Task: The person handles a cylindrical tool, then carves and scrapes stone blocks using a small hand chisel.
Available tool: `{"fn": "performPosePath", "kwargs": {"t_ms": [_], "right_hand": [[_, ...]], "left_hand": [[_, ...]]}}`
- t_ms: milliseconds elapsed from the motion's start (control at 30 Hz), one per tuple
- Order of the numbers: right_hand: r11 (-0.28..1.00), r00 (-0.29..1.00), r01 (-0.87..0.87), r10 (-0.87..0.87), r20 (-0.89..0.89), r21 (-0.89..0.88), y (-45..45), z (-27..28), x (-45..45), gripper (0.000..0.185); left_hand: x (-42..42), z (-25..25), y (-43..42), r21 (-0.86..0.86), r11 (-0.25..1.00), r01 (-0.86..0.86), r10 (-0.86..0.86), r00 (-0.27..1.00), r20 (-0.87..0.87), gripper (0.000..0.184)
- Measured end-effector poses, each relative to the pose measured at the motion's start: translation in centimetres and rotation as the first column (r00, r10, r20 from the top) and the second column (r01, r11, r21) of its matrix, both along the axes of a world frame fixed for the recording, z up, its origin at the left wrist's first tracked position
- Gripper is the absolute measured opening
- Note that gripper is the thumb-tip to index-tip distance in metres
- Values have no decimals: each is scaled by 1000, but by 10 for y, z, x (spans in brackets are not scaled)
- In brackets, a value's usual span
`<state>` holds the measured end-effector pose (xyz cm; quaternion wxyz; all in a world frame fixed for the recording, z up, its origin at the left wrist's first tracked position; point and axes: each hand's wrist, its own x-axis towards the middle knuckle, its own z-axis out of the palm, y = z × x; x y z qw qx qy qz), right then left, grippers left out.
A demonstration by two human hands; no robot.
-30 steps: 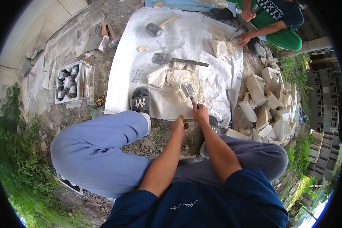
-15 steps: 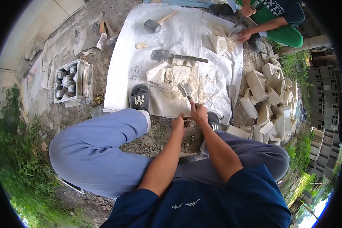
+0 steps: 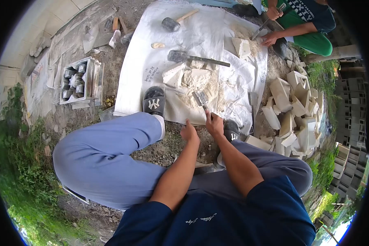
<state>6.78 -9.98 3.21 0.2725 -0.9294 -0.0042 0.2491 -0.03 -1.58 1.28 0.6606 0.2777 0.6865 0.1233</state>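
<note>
My right hand (image 3: 214, 124) is closed round the handle of a flat-bladed metal hand tool (image 3: 200, 98), whose broad grey blade rests over pale crumbs on the white sheet (image 3: 135, 90). At the sheet's near edge is my left hand (image 3: 190, 132), its fingers closed and seeming to pinch that edge, though the grip is partly hidden. Just beyond the blade lie broken cream-white blocks (image 3: 197, 78) amid powder and chips. A dark-headed mallet (image 3: 178, 56) lies behind them, its long handle pointing right.
A second mallet (image 3: 171, 24) with a wooden handle lies farther back. Broken block pieces are heaped at the right (image 3: 297, 106). A box of dark cylinders (image 3: 76, 84) stands at the left. At the upper right a co-worker's hands (image 3: 270, 39) hold a tool by a white block.
My left hand has shifted left along the sheet's near edge. The tool in my right hand stays in nearly the same place over the crumbs. The view has turned slightly.
</note>
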Motion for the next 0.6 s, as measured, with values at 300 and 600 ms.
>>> {"fn": "performPosePath", "kwargs": {"t_ms": [300, 600], "right_hand": [[999, 998, -35, 34, -47, -21, -2, -9, 9, 62], [998, 973, -43, 31, -230, -46, -8, -49, 4, 78]], "left_hand": [[1, -7, 4, -40, 999, 19, -20, 1000, -13, 33], [-2, -17, 3, -65, 994, 84, -85, 996, -2, 35]]}}
